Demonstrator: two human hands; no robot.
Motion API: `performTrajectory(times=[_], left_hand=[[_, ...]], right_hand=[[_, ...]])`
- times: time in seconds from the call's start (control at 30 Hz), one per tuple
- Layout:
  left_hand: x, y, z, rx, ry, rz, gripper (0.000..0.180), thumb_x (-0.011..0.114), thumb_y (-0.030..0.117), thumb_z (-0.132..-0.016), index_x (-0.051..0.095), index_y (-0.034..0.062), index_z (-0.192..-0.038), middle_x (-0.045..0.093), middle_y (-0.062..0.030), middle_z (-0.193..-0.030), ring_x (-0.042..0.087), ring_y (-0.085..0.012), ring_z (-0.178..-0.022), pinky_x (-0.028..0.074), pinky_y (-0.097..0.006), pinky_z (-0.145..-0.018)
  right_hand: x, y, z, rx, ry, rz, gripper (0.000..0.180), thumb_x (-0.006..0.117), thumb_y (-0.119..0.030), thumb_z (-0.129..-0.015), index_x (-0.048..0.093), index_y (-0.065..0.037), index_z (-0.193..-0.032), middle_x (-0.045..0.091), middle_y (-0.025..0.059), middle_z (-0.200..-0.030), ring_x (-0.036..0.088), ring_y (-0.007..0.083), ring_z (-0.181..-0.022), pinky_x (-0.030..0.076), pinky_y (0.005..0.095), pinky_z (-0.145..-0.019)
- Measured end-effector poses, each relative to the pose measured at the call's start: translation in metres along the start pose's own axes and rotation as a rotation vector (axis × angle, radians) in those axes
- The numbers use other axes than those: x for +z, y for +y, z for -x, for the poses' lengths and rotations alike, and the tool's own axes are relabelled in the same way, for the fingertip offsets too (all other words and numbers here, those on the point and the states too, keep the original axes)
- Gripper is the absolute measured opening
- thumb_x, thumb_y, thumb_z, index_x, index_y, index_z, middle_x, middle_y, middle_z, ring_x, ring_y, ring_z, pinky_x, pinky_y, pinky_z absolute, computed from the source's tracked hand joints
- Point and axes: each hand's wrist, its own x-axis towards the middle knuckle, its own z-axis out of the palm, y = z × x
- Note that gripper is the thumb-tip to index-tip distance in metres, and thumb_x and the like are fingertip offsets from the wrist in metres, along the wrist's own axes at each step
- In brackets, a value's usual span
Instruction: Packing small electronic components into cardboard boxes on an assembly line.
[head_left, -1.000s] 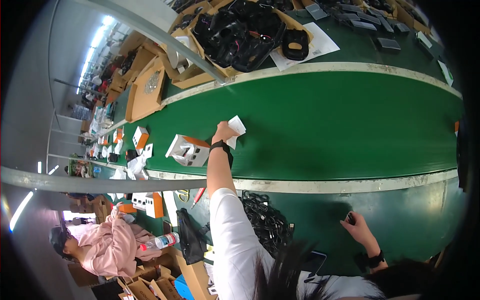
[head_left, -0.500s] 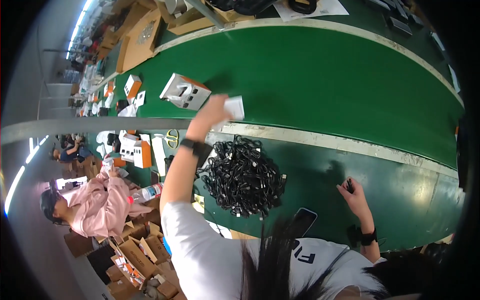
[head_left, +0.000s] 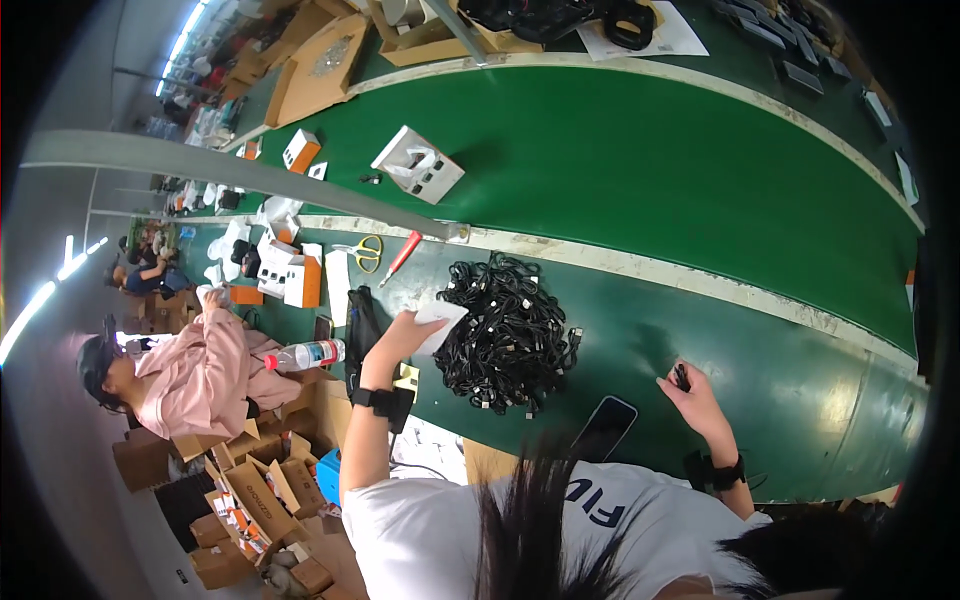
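Note:
My left hand (head_left: 398, 338) holds a small white paper packet (head_left: 438, 324) just left of a heap of coiled black cables (head_left: 505, 335) on the green bench. My right hand (head_left: 693, 396) rests on the green surface near the front edge, its fingers closed on a small black piece (head_left: 680, 377). A dark phone (head_left: 603, 428) lies flat between my two arms. On the green conveyor belt (head_left: 650, 160) farther out sits an open white box (head_left: 418, 164).
Yellow-handled scissors (head_left: 367, 251), a red pen (head_left: 400, 257) and white-and-orange boxes (head_left: 290, 272) lie at the left of the bench. A water bottle (head_left: 305, 354) lies near a person in pink (head_left: 190, 370). Cardboard boxes (head_left: 250, 500) pile on the floor.
My left hand drew back from the conveyor belt to the near bench with the white packet. The view tilted down, so the cable heap and phone came into sight. My right hand stayed put.

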Motion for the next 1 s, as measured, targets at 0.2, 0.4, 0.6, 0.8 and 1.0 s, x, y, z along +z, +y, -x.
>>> performTrajectory(times=[0.2, 0.4, 0.6, 0.8, 1.0], left_hand=[[0.000, -0.097, 0.104, -0.256, -0.012, 0.490, 0.032, 0.066, 0.025, -0.076, 0.062, -0.0023, -0.092, 0.064, -0.0078, -0.086, 0.059, -0.0113, -0.067, 0.048, -0.026, -0.063], [0.074, -0.282, 0.188, -0.693, 0.165, 0.372, 0.044, 0.069, 0.036, -0.070, 0.061, 0.0000, -0.095, 0.064, -0.0081, -0.087, 0.060, -0.0182, -0.079, 0.047, -0.032, -0.069], [0.078, -0.233, 0.111, -0.021, 0.586, 0.203, 0.026, 0.065, 0.021, -0.074, 0.059, -0.0022, -0.084, 0.062, -0.0140, -0.078, 0.060, -0.0225, -0.070, 0.047, -0.032, -0.066], [0.022, 0.019, -0.064, 0.413, 0.496, 0.494, 0.027, 0.063, 0.020, -0.077, 0.058, -0.0018, -0.091, 0.062, -0.0097, -0.082, 0.057, -0.0148, -0.076, 0.045, -0.026, -0.072], [0.004, 0.112, -0.201, 0.156, 1.085, 0.394, 0.042, 0.054, 0.007, -0.072, 0.036, -0.0110, -0.106, 0.042, -0.0298, -0.107, 0.041, -0.0421, -0.102, 0.032, -0.046, -0.090]], right_hand=[[0.001, 0.006, 0.007, 0.047, -0.015, -0.034, 0.024, 0.058, -0.009, -0.080, 0.037, -0.005, -0.068, 0.033, -0.0029, -0.059, 0.030, 0.0056, -0.055, 0.029, 0.0230, -0.049], [0.009, -0.004, 0.018, 0.176, -0.054, 0.052, 0.016, 0.056, -0.009, -0.080, 0.041, -0.003, -0.078, 0.040, 0.0014, -0.063, 0.039, 0.0103, -0.060, 0.035, 0.0254, -0.056], [0.019, 0.018, 0.019, 0.020, -0.114, 0.129, 0.027, 0.048, -0.006, -0.081, 0.033, -0.004, -0.103, 0.044, 0.0095, -0.080, 0.044, 0.0173, -0.074, 0.039, 0.0291, -0.069], [0.010, 0.012, 0.030, 0.047, -0.078, 0.129, 0.023, 0.049, -0.006, -0.081, 0.034, -0.003, -0.099, 0.044, 0.0073, -0.077, 0.043, 0.0150, -0.072, 0.039, 0.0284, -0.067], [-0.009, 0.008, 0.041, -0.041, -0.034, -0.037, 0.018, 0.052, -0.001, -0.079, 0.041, -0.002, -0.094, 0.046, 0.0016, -0.073, 0.042, 0.0083, -0.065, 0.036, 0.0217, -0.058]])
